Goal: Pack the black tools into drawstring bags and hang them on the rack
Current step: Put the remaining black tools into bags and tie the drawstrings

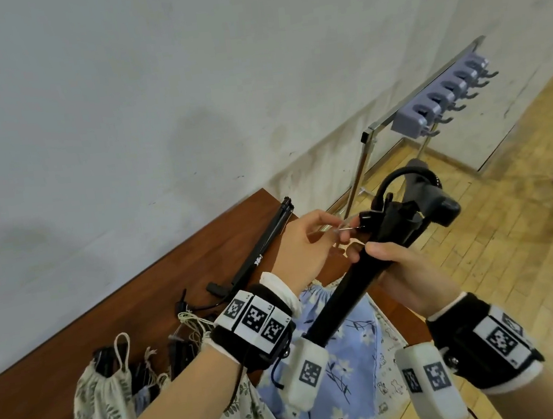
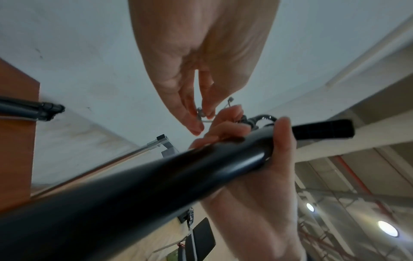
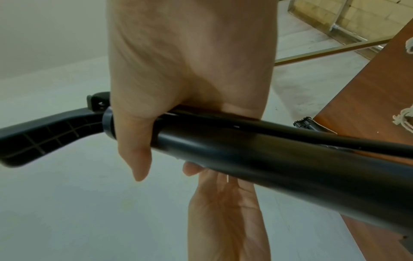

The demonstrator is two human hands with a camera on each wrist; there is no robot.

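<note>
A long black pump-like tool (image 1: 356, 289) is held tilted over the table, its handle (image 1: 440, 206) and hose loop (image 1: 393, 177) uppermost. My right hand (image 1: 387, 258) grips its tube just below the head; the same grip (image 3: 143, 141) on the tube (image 3: 279, 159) fills the right wrist view. My left hand (image 1: 334, 232) pinches a small metal piece (image 2: 201, 115) at the tool's head between thumb and fingertips (image 2: 194, 127). The tube's lower end is hidden behind my left wrist, above a blue floral drawstring bag (image 1: 353, 383).
A green leaf-print bag (image 1: 93, 402) with black tools inside lies on the brown table (image 1: 135, 315), beside loose cords. A folded black tripod-like tool (image 1: 262, 248) lies near the wall. The metal rack (image 1: 376, 127) with purple hooks (image 1: 442, 101) stands on the wooden floor to the right.
</note>
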